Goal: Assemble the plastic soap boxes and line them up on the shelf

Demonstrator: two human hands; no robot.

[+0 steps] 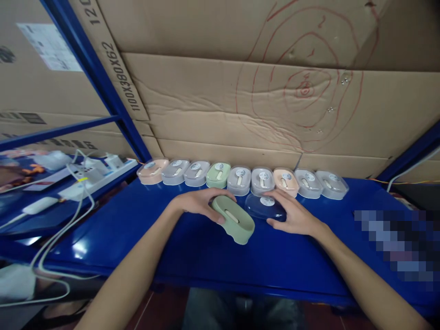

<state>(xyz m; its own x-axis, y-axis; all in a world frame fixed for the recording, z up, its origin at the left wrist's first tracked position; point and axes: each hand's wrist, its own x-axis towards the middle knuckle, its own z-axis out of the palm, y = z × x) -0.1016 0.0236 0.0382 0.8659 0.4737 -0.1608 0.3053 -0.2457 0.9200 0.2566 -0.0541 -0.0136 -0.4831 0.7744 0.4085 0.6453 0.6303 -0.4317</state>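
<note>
Hands (206,206) partly covering clear lid (265,206)

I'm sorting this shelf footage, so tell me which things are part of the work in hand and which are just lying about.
In hand:
- green soap box base, held by left hand
- clear lid, under right hand
- row of lidded soap boxes

Lying about:
- white power strip
- cables
- cardboard sheets
</note>
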